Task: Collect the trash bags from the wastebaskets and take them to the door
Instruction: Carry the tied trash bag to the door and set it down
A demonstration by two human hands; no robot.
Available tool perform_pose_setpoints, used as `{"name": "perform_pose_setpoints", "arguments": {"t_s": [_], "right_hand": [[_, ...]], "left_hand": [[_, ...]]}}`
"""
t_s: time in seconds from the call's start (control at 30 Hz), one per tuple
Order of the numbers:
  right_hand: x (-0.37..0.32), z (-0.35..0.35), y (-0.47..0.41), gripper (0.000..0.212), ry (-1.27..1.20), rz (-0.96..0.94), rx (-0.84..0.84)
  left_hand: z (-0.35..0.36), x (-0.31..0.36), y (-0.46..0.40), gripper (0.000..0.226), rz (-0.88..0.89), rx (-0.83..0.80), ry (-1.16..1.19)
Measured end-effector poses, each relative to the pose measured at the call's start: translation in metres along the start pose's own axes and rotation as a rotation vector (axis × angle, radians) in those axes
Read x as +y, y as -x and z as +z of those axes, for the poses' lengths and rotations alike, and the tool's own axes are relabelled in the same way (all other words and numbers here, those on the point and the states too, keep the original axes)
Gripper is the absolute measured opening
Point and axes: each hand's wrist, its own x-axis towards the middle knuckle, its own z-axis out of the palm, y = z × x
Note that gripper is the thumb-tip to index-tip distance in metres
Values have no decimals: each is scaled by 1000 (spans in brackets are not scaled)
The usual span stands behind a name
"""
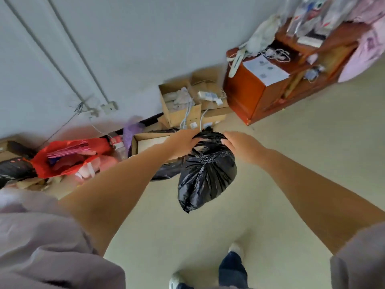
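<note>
A full black trash bag (206, 174) hangs in the air over the pale floor, in front of me. Both hands hold it by its gathered top. My left hand (183, 143) grips the left side of the neck. My right hand (239, 146) grips the right side, fingers curled over the plastic. Behind the left forearm, more black plastic (166, 171) lies on the floor, partly hidden; I cannot tell if it is a wastebasket liner.
Along the wall stand open cardboard boxes (181, 103) with cables, a flat box (150, 142), a red bag (70, 157) with pink things and a purple bag (131, 130). An orange wooden cabinet (256, 94) stands at the right. My feet (231, 265) are on bare floor below.
</note>
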Motion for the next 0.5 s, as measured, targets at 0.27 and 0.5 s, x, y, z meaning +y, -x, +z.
{"name": "perform_pose_setpoints", "arguments": {"t_s": [0.27, 0.5], "right_hand": [[193, -54, 96, 23, -65, 286, 18], [336, -101, 140, 26, -135, 439, 54]], "left_hand": [[52, 180, -160, 24, 250, -132, -67], [81, 307, -284, 21, 363, -179, -75]]}}
